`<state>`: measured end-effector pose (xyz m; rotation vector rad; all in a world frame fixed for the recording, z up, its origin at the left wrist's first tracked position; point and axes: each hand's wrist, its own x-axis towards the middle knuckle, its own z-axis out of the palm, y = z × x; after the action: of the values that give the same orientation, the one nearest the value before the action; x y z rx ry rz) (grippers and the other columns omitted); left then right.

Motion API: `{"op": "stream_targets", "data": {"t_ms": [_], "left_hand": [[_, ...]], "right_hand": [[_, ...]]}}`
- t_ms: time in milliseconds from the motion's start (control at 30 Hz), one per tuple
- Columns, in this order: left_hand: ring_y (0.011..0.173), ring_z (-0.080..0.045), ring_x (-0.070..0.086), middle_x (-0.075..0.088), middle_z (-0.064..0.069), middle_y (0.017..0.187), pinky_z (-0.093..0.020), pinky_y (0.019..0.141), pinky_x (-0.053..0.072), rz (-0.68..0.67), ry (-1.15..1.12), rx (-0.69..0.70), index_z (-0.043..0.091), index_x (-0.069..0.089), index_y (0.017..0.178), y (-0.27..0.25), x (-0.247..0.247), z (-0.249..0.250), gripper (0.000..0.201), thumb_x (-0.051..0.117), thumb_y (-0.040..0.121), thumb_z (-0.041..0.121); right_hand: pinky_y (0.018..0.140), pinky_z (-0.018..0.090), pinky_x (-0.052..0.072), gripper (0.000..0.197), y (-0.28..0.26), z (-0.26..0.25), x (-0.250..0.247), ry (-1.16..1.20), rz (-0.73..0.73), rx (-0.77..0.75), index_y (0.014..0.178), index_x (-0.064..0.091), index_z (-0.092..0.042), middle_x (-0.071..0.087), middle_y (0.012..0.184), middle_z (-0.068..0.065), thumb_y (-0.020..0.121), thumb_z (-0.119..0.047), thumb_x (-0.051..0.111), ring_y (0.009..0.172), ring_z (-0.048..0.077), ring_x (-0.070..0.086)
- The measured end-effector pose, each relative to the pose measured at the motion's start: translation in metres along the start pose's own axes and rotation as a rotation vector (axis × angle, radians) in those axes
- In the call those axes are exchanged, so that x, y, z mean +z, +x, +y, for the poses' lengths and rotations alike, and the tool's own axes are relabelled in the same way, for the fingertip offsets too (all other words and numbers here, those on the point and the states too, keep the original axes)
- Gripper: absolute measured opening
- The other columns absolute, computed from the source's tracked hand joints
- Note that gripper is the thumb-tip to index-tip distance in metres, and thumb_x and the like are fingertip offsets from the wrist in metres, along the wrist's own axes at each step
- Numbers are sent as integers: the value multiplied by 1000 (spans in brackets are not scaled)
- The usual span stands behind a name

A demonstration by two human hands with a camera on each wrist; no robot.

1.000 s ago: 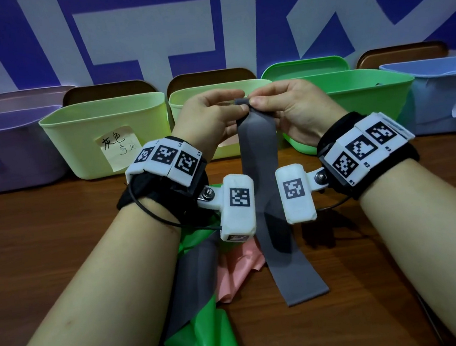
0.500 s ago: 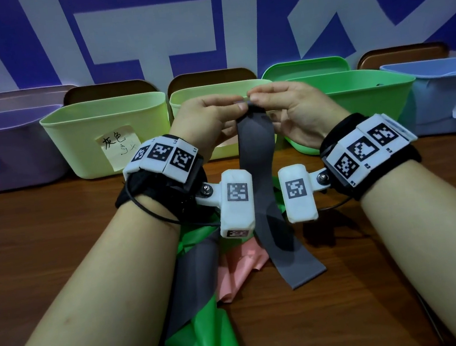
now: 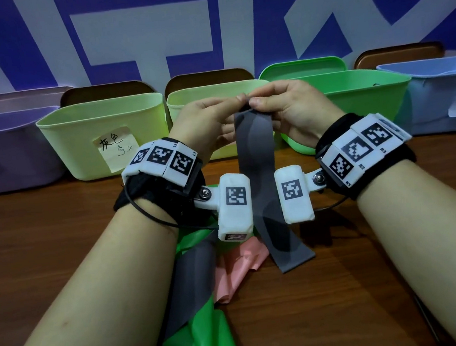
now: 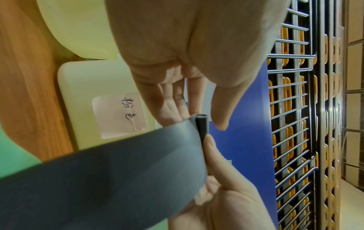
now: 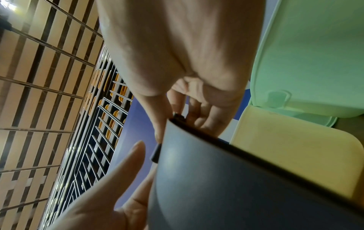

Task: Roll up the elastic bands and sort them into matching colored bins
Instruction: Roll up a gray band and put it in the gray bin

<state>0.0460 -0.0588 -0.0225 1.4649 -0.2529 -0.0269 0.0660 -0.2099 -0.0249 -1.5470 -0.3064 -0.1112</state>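
The grey band [image 3: 255, 152] hangs from a pinch at its top edge, where a thin, tight roll [image 4: 202, 124] has been started. The left hand [image 3: 209, 118] and right hand [image 3: 293, 105] meet at that roll, thumb and fingers of each pressed onto it from either end. Below the grip the band drops between the wrists, and its free end lies on the table [image 3: 57, 235].

It looks thin, soft and stretchy, light enough to swing and with no stiffness of its own, so the roll will likely spring loose if either pinch slackens. The surface seems smooth and slightly rubbery, which should let turns cling to each other. Best hold is at the two ends of the roll, thumbs on the near side, turning evenly so it does not cone or wander sideways.

Under the forearms, nearer the person than the grip, lies a heap of bands [image 3: 202, 303]: grey, green, pink, a blue corner. Beyond the grip stands a row of bins; the yellow-green bin [image 3: 74, 133] left of the hands bears a handwritten note [image 3: 116, 148], and a green bin [image 3: 368, 94] sits to the right.
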Motion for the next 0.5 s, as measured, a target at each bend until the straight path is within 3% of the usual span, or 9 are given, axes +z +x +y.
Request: {"op": "stream_targets", "data": {"t_ms": [100, 200, 333, 400, 500], "left_hand": [[50, -10, 58, 63, -4, 66, -17, 51, 49, 53, 1, 19, 4, 65, 93, 2, 0, -1, 11, 58, 95, 13], [66, -18, 58, 65, -7, 76, -19, 55, 49, 89, -26, 36, 5, 64, 93, 4, -2, -2, 8, 57, 93, 3], [66, -8, 68, 67, -8, 89, -15, 57, 51, 107, -54, 84, 5, 64, 103, 5, -3, -1, 15, 56, 93, -1], [69, -9, 68, 66, -9, 91, -15, 58, 51, 119, -62, 106, 5, 64, 106, 5, -3, -1, 17, 56, 92, -1], [76, -11, 67, 65, -10, 98, -14, 61, 51, 128, -52, 126, 5, 63, 109, 6, -2, -1, 19, 56, 92, -2]], "right_hand": [[73, 25, 52, 18, -1, 0, 2, 10, -18, 1, 85, 61, -11, 64, 89, 8, 87, 7, 58, 85, 19, 61], [74, 26, 53, 21, -2, -1, 2, 26, -28, 2, 90, 62, -11, 64, 90, 7, 86, 9, 56, 83, 18, 63], [69, 25, 53, 15, -2, 0, 2, 27, -46, 44, 106, 64, -14, 63, 101, 8, 93, -18, 58, 85, 19, 63], [59, 21, 50, 16, -2, 1, 3, -9, -41, 44, 103, 65, -15, 62, 92, 5, 96, -25, 55, 76, 15, 62], [54, 18, 48, 13, -2, 1, 4, -22, -15, 10, 92, 65, -14, 63, 69, -4, 96, -19, 55, 59, 8, 61]]}}
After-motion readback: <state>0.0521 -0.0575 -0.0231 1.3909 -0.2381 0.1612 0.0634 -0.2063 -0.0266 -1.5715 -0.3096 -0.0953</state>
